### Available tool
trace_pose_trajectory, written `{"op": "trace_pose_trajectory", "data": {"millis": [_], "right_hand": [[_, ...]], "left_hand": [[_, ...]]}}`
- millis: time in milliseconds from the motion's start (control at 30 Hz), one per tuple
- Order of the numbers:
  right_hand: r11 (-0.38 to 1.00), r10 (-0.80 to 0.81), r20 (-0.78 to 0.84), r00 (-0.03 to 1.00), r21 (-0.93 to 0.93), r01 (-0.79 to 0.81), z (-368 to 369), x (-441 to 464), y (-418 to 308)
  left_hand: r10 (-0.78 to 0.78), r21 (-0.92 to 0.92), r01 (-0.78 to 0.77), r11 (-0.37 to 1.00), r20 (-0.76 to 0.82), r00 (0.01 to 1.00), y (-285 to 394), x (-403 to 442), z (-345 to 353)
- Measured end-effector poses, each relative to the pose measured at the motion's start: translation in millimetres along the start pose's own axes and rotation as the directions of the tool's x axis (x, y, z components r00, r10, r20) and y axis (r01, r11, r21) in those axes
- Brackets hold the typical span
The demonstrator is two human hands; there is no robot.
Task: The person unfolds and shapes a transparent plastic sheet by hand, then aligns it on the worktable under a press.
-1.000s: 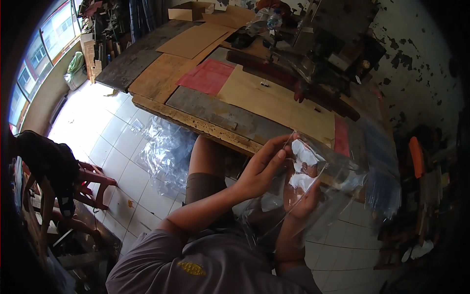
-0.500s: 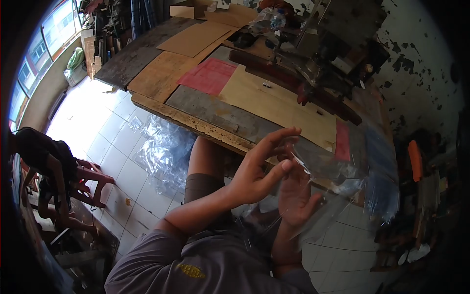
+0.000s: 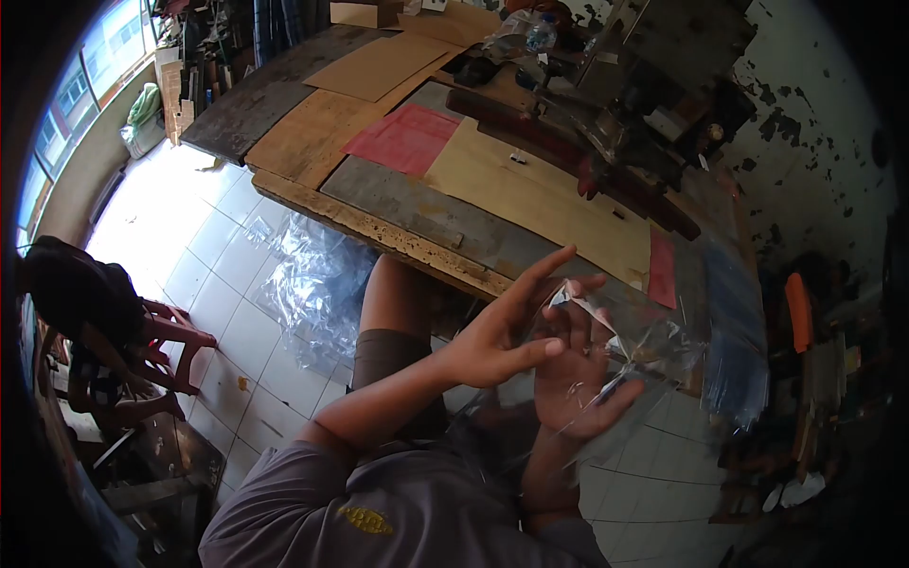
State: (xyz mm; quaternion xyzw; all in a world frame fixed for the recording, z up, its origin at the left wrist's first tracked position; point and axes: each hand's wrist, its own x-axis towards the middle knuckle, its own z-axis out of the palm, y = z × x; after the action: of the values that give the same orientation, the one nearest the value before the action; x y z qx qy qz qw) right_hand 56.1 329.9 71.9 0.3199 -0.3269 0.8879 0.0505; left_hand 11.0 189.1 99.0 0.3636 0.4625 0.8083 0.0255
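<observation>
My left hand [image 3: 507, 331] is beside the other hand, with its index finger stretched out and its thumb apart. Palm up, my right hand [image 3: 579, 379] has its fingers spread beneath or behind a clear plastic sheet or bag [image 3: 653, 346]. A small white piece [image 3: 598, 312] shows by the fingertips, tilted and partly covered by plastic. Whether the plastic clings to the fingers or is inside the right hand is unclear. Both hands are just off the front edge of the worktable [image 3: 398, 248].
On the table lie a red sheet [image 3: 405, 139], a tan sheet [image 3: 540, 204] and cardboard [image 3: 379, 66], below a dark machine [image 3: 625, 123]. Crumpled plastic [image 3: 317, 289] lies on the floor. Another person [image 3: 80, 293] sits at the left by a red stool [image 3: 185, 346]. Clear sheets [image 3: 737, 331] hang right.
The white pieces, seen broad and flat a second ago, now show as a narrow tilted piece. My left fingers have spread away from the plastic, and my right hand has opened. The other person has shifted.
</observation>
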Motion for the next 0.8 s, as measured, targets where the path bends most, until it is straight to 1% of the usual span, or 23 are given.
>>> {"op": "trace_pose_trajectory", "data": {"millis": [67,100,167,233,267,333,367,400,433,467,500,533,633,733,800], "right_hand": [[0.998,0.011,-0.088,0.996,0.064,-0.006,2,5,-3],[0.995,0.02,-0.132,0.991,0.097,-0.007,4,8,-4],[0.998,0.03,-0.162,0.986,-0.045,-0.038,8,11,-2],[0.983,0.034,-0.188,0.982,-0.171,-0.067,11,9,1],[0.98,0.047,-0.147,0.988,-0.185,-0.074,10,9,0],[0.933,0.083,-0.134,0.987,-0.338,-0.125,4,7,3],[0.899,0.102,-0.131,0.986,-0.412,-0.148,2,7,3],[0.882,0.121,-0.184,0.975,-0.43,-0.191,6,9,7],[0.847,0.147,-0.178,0.973,-0.486,-0.217,4,9,9],[0.808,0.172,-0.173,0.97,-0.538,-0.239,-1,9,12],[0.767,0.196,-0.171,0.966,-0.587,-0.259,-2,8,15],[0.763,0.188,-0.226,0.956,-0.579,-0.287,1,7,21],[0.688,0.252,-0.185,0.95,-0.656,-0.31,-11,2,26],[0.704,0.14,-0.177,0.974,-0.674,-0.224,-25,-8,36],[0.746,-0.021,-0.186,0.982,-0.657,-0.109,-28,-8,40]], "left_hand": [[-0.084,-0.044,0.085,0.995,0.042,0.996,-21,-11,-13],[-0.127,-0.014,0.128,0.992,0.037,0.991,-21,-16,-12],[-0.214,0.043,0.213,0.976,0.02,0.977,-20,-26,-11],[-0.292,-0.085,0.289,0.953,-0.02,0.956,-12,-25,-16],[-0.33,-0.149,0.322,0.935,-0.035,0.943,-9,-21,-18],[-0.14,-0.113,0.128,0.985,-0.107,0.984,-8,-11,-20],[-0.042,-0.09,0.03,0.995,-0.139,0.989,-7,-7,-20],[0.012,-0.026,-0.017,1.0,-0.174,0.985,-4,-5,-18],[0.062,0.144,-0.048,0.988,-0.094,0.994,-2,-5,-25],[0.097,0.306,-0.092,0.947,-0.002,0.995,3,-5,-37],[0.116,0.455,-0.147,0.878,0.097,0.989,5,-5,-44],[0.113,0.489,-0.13,0.862,0.065,0.991,3,-5,-42],[0.007,0.386,0.03,0.922,-0.093,0.996,0,-13,-31],[-0.079,0.251,0.115,0.961,-0.148,0.986,-13,-18,-36],[-0.042,0.28,0.091,0.956,-0.175,0.984,-19,-21,-39]]}}
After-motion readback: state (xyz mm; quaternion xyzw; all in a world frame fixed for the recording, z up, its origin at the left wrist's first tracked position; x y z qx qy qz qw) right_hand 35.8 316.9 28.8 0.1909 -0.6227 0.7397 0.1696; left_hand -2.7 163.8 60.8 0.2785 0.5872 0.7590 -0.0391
